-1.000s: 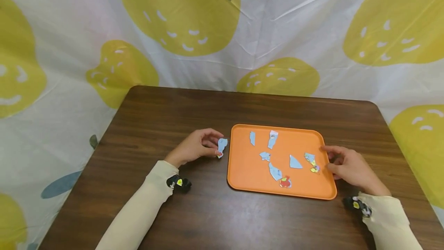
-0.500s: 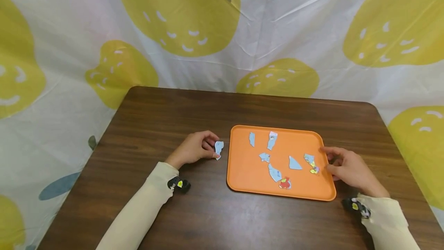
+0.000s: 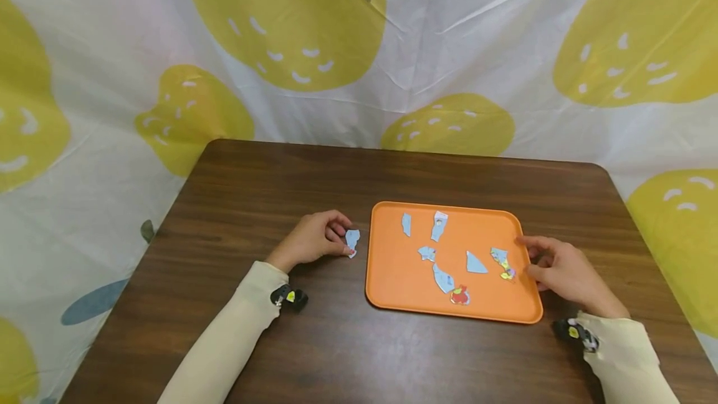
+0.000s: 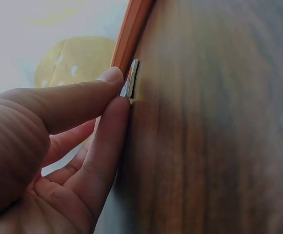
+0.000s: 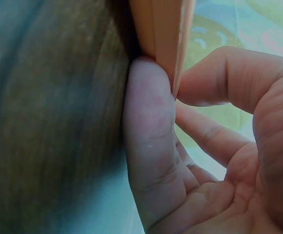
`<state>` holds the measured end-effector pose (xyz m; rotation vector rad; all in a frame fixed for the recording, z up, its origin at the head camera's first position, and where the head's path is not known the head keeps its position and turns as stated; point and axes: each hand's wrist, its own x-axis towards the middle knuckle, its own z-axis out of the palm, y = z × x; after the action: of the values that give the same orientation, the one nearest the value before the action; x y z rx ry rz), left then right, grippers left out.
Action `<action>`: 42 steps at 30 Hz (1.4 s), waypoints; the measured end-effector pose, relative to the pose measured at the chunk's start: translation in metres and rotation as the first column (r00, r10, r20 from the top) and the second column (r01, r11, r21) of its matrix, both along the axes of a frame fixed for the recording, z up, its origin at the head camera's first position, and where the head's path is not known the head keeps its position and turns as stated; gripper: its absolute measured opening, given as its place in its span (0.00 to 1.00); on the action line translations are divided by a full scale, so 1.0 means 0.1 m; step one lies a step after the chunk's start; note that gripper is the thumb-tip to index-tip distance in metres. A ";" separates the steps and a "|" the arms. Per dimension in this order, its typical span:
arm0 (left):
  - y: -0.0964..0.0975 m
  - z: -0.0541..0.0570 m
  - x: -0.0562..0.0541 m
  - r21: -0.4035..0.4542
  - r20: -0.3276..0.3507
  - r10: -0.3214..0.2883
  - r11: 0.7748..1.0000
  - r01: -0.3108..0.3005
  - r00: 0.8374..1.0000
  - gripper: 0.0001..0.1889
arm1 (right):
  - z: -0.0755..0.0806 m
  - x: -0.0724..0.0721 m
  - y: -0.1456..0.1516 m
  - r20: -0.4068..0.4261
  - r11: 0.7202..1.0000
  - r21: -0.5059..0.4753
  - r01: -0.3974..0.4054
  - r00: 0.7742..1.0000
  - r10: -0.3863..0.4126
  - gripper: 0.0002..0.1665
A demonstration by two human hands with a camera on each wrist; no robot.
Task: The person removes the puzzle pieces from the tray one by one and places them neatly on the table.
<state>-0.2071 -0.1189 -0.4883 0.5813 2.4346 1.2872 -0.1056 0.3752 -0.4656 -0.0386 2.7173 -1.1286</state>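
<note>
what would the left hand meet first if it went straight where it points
Likely the orange tray's left rim, with the pinched blue piece leading; how high the left hand sits is unclear, so it might pass over.

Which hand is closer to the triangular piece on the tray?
Right. The right hand grips the tray right of the triangular piece; the left hand is beyond the tray's left edge.

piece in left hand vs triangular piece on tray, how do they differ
The left hand pinches the held piece beside the orange tray; the triangular piece lies on the tray. The held piece's outline is curvy, the triangular piece's pointed. The held piece shows some red; the triangular piece looks plain. Both are mainly pale blue.
</note>
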 end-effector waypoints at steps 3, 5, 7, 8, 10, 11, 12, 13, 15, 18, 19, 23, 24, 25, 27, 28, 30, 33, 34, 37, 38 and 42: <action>-0.01 0.01 0.00 0.014 0.007 -0.002 1.000 0.002 1.000 0.29 | 0.01 -0.01 0.00 -0.001 1.000 0.008 -0.002 1.000 0.002 0.35; -0.01 0.03 0.00 0.022 0.011 -0.004 1.000 0.004 1.000 0.29 | 0.01 -0.01 0.00 0.001 1.000 0.011 -0.002 1.000 0.002 0.35; -0.01 0.04 0.00 0.027 0.013 -0.010 1.000 0.010 1.000 0.28 | 0.00 -0.01 0.00 0.002 1.000 0.014 -0.001 1.000 0.001 0.35; -0.01 0.04 0.00 0.030 0.012 -0.013 0.999 0.013 1.000 0.28 | 0.00 -0.01 0.00 0.004 1.000 0.014 -0.001 1.000 0.001 0.35; 0.00 0.05 -0.01 0.042 0.014 -0.025 0.999 0.024 1.000 0.28 | 0.00 0.00 0.00 0.009 1.000 0.014 0.001 1.000 -0.001 0.35; 0.01 0.06 -0.02 0.052 0.016 -0.030 0.998 0.029 0.999 0.28 | 0.00 0.00 0.00 0.010 1.000 0.016 0.002 1.000 -0.002 0.35; 0.01 0.06 -0.03 0.063 0.020 -0.034 0.997 0.033 0.999 0.29 | 0.01 0.00 0.00 0.010 1.000 0.018 0.003 1.000 -0.003 0.35; 0.02 0.07 -0.03 0.078 0.024 -0.038 0.996 0.036 0.999 0.29 | 0.01 0.00 0.00 0.011 1.000 0.019 0.003 1.000 -0.003 0.35; 0.04 0.09 -0.04 0.105 0.037 -0.041 0.994 0.037 0.998 0.29 | 0.01 0.00 0.00 0.012 1.000 0.021 0.004 1.000 -0.004 0.35; 0.08 0.13 -0.05 0.133 0.048 -0.045 0.990 0.038 0.998 0.29 | 0.02 0.00 0.00 0.013 1.000 0.022 0.003 1.000 -0.004 0.35; 0.10 0.14 -0.05 0.139 0.050 -0.045 0.990 0.038 0.998 0.29 | 0.02 0.00 0.00 0.015 1.000 0.020 0.003 1.000 -0.003 0.35; 0.21 0.19 -0.08 0.163 0.042 -0.057 0.985 0.050 0.997 0.28 | 0.01 0.00 0.00 0.019 1.000 0.021 0.002 1.000 -0.003 0.35; 0.24 0.20 -0.08 0.175 0.044 -0.060 0.983 0.052 0.997 0.28 | 0.01 0.00 0.00 0.020 1.000 0.020 0.002 1.000 -0.002 0.35; 0.27 0.20 -0.09 0.188 0.045 -0.066 0.981 0.056 0.997 0.28 | 0.01 0.00 -0.01 0.021 1.000 0.020 0.003 1.000 -0.003 0.35; 0.33 0.21 -0.11 0.216 0.053 -0.076 0.974 0.062 0.996 0.29 | 0.01 -0.01 -0.01 0.022 1.000 0.021 0.003 1.000 -0.004 0.35; 0.36 0.21 -0.13 0.229 0.058 -0.078 0.971 0.063 0.995 0.29 | 0.01 -0.01 -0.01 0.024 1.000 0.019 0.004 1.000 -0.005 0.35; 0.42 0.21 -0.15 0.242 0.061 -0.079 0.968 0.062 0.995 0.30 | 0.00 -0.01 0.00 0.025 1.000 0.019 0.005 1.000 -0.006 0.35; 0.54 0.20 -0.19 0.250 0.061 -0.085 0.966 0.067 0.995 0.29 | 0.00 0.00 0.00 0.026 1.000 0.019 0.005 1.000 -0.006 0.35; 0.58 0.20 -0.20 0.250 0.064 -0.088 0.966 0.069 0.994 0.29 | 0.00 0.00 0.00 0.027 1.000 0.020 0.005 1.000 -0.006 0.35; 0.70 0.21 -0.23 0.243 0.066 -0.104 0.966 0.085 0.992 0.29 | -0.01 0.00 0.00 0.026 1.000 0.021 0.006 1.000 -0.006 0.35; 0.73 0.21 -0.24 0.233 0.062 -0.107 0.968 0.090 0.992 0.29 | -0.01 0.00 0.00 0.025 1.000 0.020 0.005 1.000 -0.006 0.35; 0.86 0.22 -0.26 0.173 0.027 -0.117 0.979 0.110 0.993 0.30 | -0.01 0.00 -0.02 0.021 1.000 0.019 0.005 1.000 -0.005 0.35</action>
<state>-0.2330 -0.0331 -0.4663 0.7237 2.2399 1.4556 -0.1053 0.3732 -0.4662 -0.0168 2.7107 -1.0977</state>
